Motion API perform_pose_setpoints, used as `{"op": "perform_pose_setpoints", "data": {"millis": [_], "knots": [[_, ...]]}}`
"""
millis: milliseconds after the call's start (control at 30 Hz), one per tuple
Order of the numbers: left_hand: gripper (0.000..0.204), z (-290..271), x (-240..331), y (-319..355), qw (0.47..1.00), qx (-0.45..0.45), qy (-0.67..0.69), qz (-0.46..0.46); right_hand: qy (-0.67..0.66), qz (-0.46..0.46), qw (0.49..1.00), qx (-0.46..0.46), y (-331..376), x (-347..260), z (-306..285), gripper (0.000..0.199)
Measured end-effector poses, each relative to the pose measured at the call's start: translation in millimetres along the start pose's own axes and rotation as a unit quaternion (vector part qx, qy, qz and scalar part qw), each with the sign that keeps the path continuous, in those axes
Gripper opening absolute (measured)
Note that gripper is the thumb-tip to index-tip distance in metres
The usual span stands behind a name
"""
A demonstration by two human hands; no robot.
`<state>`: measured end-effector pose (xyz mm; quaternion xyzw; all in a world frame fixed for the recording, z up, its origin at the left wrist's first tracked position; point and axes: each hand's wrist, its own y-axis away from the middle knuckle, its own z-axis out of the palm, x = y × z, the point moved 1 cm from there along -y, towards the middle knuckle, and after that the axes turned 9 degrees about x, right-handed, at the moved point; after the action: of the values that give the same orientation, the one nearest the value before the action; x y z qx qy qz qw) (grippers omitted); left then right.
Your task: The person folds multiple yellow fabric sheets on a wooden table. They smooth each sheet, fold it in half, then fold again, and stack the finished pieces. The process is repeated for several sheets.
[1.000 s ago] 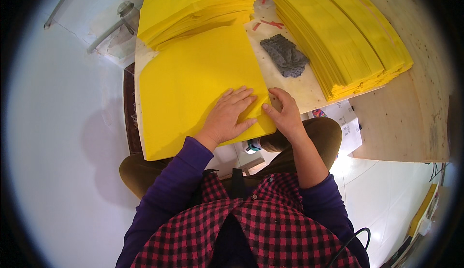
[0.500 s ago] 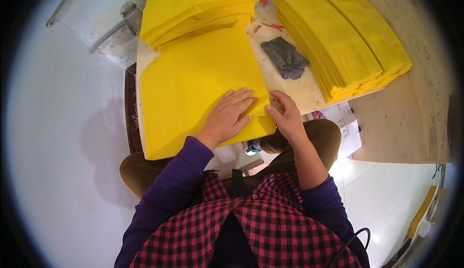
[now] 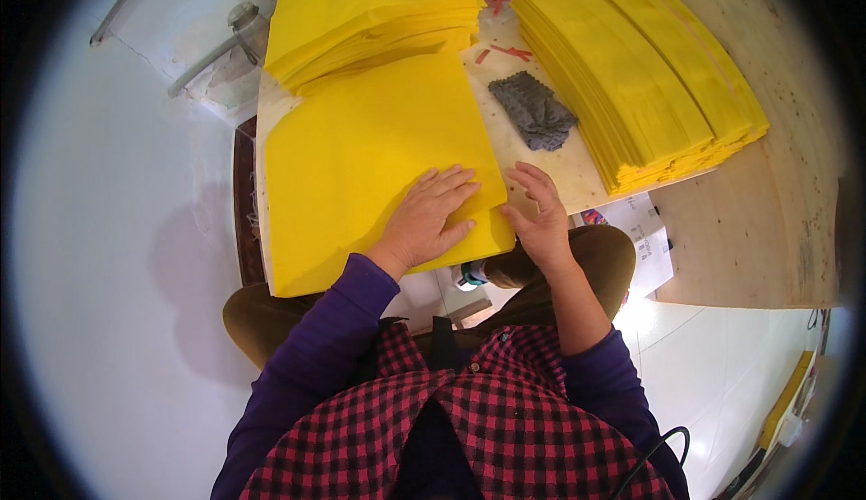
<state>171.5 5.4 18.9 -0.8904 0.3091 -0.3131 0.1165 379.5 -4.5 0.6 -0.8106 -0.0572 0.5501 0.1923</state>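
Observation:
A broad yellow sheet of felt-like cloth (image 3: 361, 148) lies on the table before me, on top of others as far as its edges show. My left hand (image 3: 428, 216) rests flat on it near the right front, fingers stretched out and holding nothing. Just beyond the sheet's right edge is my right hand (image 3: 541, 216), thumb and fingers apart and curved. Its thumb tip is by the edge; whether it touches, I cannot tell. Nothing shows between those fingers.
Behind the sheet stands a thick yellow cloth stack (image 3: 370, 4). Narrower folded yellow stacks (image 3: 631, 76) are at the right. Between them lie a dark grey crinkled cloth (image 3: 532, 110) and red strips (image 3: 510, 52) on the wooden tabletop (image 3: 577, 180). A clear jar (image 3: 248, 29) stands far left.
The sheet's right front corner, raised and creased between my hands before, now lies flat. My right fingers have spread apart, away from the edge. The left hand has barely moved.

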Motion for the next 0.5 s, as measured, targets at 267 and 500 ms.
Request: {"op": "perform_pose_setpoints", "data": {"millis": [267, 500], "knots": [[0.054, -0.5, 0.8, -0.2, 1.000, 0.000, 0.000, -0.001, -0.041, -0.035, 0.998, 0.027, 8.0, 15.6, 8.0, 0.033], [0.055, 0.0, -0.5, -0.6, 1.000, -0.008, 0.002, -0.002, 0.001, -0.030, 0.999, 0.017, 1.4, 4.6, 5.2, 0.027]]}}
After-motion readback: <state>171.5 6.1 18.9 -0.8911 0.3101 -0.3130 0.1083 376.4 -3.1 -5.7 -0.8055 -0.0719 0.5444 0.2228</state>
